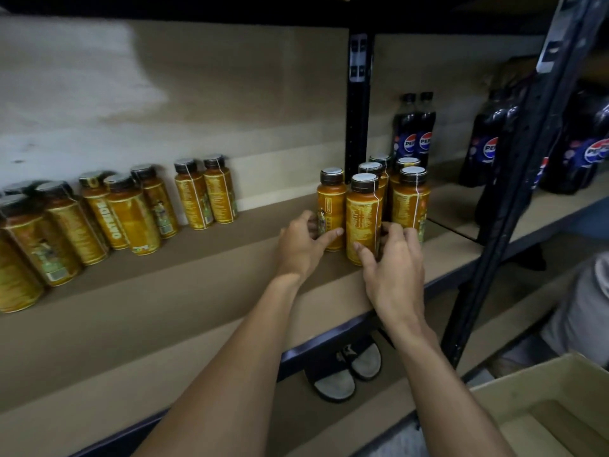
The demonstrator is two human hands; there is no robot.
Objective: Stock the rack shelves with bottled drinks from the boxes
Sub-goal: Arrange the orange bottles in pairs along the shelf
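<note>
Both forearms (230,374) are shown bare from the lower edge of the frame up to the left hand (298,249) and the right hand (395,268). Grey cloth (580,301) is seen at the right edge; whose it is cannot be told.

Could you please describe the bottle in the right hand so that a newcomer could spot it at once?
Find the rack's black upright post; a cluster of yellow bottles stands on the shelf at its foot. The front bottle, gripped low by the right hand, stands nearer the shelf edge than any neighbour.
</note>
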